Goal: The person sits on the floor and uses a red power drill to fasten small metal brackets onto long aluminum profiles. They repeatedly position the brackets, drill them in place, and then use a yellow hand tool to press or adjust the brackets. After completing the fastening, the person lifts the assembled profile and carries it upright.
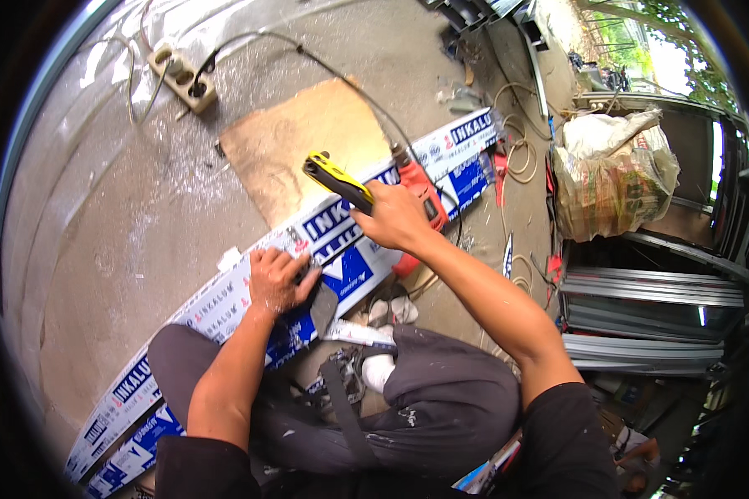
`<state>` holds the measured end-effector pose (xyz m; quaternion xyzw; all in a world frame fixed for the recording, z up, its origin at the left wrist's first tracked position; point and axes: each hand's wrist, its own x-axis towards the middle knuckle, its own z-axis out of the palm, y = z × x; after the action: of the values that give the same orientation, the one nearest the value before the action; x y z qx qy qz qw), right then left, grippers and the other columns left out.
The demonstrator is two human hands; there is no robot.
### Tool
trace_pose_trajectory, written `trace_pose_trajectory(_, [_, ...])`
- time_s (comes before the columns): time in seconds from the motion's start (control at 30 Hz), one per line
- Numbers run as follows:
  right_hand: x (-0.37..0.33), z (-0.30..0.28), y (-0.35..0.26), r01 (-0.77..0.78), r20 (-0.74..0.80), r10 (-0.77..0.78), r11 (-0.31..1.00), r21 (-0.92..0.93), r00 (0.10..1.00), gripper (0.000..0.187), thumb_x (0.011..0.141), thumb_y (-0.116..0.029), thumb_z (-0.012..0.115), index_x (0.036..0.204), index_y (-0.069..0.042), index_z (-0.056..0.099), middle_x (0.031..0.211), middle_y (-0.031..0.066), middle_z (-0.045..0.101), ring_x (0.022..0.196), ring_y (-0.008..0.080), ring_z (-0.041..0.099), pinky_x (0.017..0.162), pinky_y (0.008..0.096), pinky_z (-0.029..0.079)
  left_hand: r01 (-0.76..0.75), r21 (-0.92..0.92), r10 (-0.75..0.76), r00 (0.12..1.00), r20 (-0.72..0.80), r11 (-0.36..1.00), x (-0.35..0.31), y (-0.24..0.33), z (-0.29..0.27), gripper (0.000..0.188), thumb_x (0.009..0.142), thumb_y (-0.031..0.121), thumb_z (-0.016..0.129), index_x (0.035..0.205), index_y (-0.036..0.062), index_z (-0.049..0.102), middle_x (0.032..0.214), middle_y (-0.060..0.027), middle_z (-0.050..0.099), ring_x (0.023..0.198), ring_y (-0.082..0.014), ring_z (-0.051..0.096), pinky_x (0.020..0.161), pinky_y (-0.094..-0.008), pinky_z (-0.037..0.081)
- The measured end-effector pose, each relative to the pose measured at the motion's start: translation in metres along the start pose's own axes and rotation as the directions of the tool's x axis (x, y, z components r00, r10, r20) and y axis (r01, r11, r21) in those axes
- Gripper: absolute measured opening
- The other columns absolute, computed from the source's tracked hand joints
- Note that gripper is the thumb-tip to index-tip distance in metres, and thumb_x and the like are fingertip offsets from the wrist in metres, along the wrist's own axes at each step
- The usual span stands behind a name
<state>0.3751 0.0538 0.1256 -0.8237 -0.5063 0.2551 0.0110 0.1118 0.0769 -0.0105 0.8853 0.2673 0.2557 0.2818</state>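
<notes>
A long profile (pixel 212 295), wrapped in white and blue printed film, lies diagonally across my lap and the floor. My left hand (pixel 276 280) presses on it with curled fingers, gripping its upper edge; a small dark patch by the thumb is unclear. My right hand (pixel 395 218) is closed round a yellow-and-black hand tool (pixel 339 181), raised above the profile and pointing up-left. Its exact kind is hard to make out. Just beyond that hand a red corded power drill (pixel 422 193) lies across the profile, partly hidden by the hand and wrist.
A piece of brown cardboard (pixel 266 150) lies on the concrete floor ahead. At the upper left sits a power strip (pixel 181 79) with a black cord (pixel 300 50) plugged in. Right of me are a stuffed woven sack (pixel 616 179) and stacked metal profiles (pixel 649 324).
</notes>
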Motion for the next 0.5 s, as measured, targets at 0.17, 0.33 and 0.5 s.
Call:
trace_pose_trajectory(0.17, [0.085,0.037,-0.029,-0.093,-0.014,0.095,0.988,0.122,0.995,0.043,0.085,-0.030,0.080,0.109,0.005,0.071,0.102,0.0301,0.076,0.099,0.0468,0.075,0.090,0.0534,0.060,-0.004,0.017,0.004,1.000,0.015,1.000,0.004,0.003,-0.004,0.031,0.074,0.037,0.090,0.095,0.0167,0.081,0.072,0.0001,0.062,0.075,-0.0219,0.058,0.079,-0.0407,0.039])
trace_pose_trajectory(0.33, [0.071,0.044,-0.003,0.324,-0.410,-0.204,0.913,0.249,0.889,0.068,0.084,-0.040,0.089,0.127,0.008,0.065,0.122,0.0273,0.069,0.116,0.0423,0.067,0.105,0.0477,0.052,0.034,-0.007,-0.034,0.998,0.044,0.999,0.007,0.005,-0.005,0.031,0.074,0.035,0.090,0.095,0.0142,0.081,0.072,-0.0012,0.062,0.075,-0.0232,0.055,0.081,-0.0420,0.037])
trace_pose_trajectory(0.5, [0.015,-0.004,0.108,-0.154,-0.242,0.148,0.988,-0.005,0.959,0.101,0.069,-0.051,0.098,0.139,0.007,0.054,0.130,0.0306,0.063,0.124,0.0458,0.062,0.109,0.0490,0.050,0.043,0.004,-0.043,0.998,0.046,0.999,0.007,0.007,-0.006,0.029,0.075,0.035,0.089,0.094,0.0145,0.080,0.073,-0.0015,0.063,0.075,-0.0229,0.056,0.081,-0.0420,0.037])
